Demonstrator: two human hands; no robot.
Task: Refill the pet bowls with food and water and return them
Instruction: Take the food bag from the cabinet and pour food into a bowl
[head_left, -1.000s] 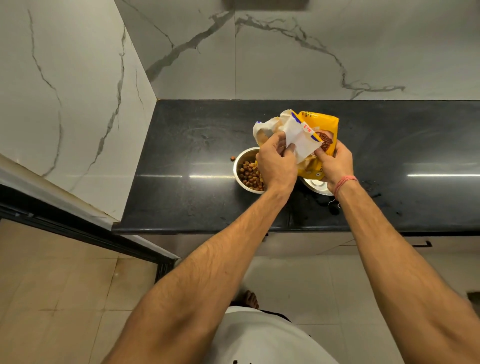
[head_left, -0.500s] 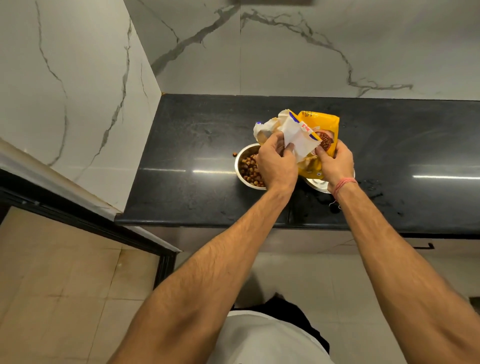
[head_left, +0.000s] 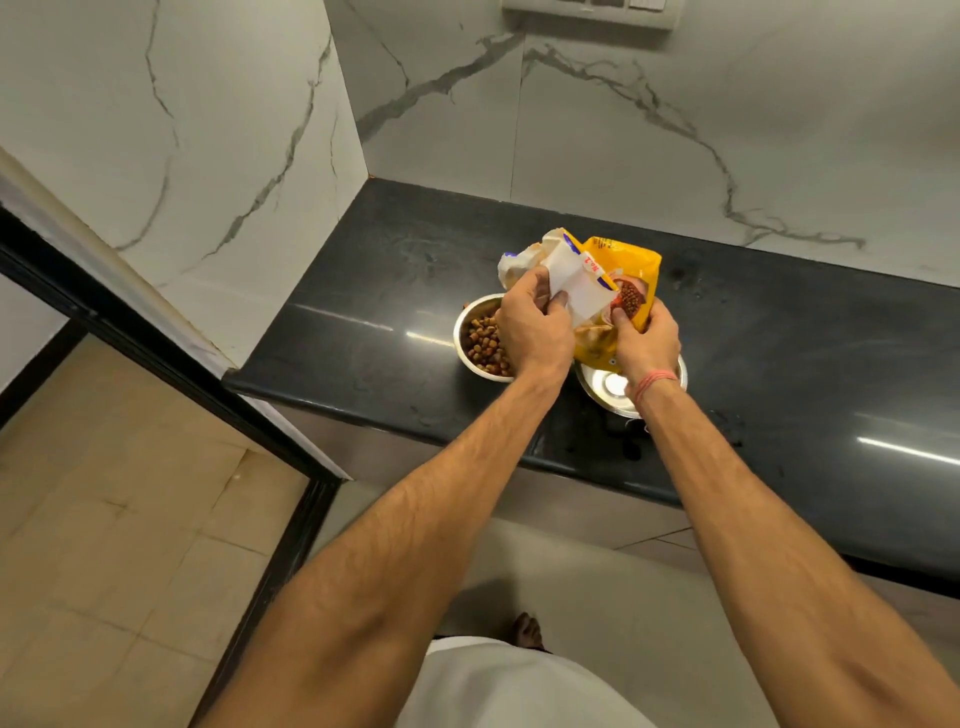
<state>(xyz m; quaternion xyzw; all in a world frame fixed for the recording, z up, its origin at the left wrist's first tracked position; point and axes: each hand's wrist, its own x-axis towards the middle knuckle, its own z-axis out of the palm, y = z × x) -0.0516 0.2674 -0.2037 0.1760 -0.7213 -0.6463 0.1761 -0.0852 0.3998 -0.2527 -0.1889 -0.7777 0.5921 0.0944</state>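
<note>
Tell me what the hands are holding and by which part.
Both hold the pet food bag: the left hand pinches its folded white top flap, the right hand grips its lower yellow body.

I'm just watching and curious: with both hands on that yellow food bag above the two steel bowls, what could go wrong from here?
The food bag is gripped by the left hand and right hand right over the bowls, so loose kibble might spill onto the black counter. The empty bowl sits near the counter's front edge, under the right wrist, and might get knocked off.
</note>
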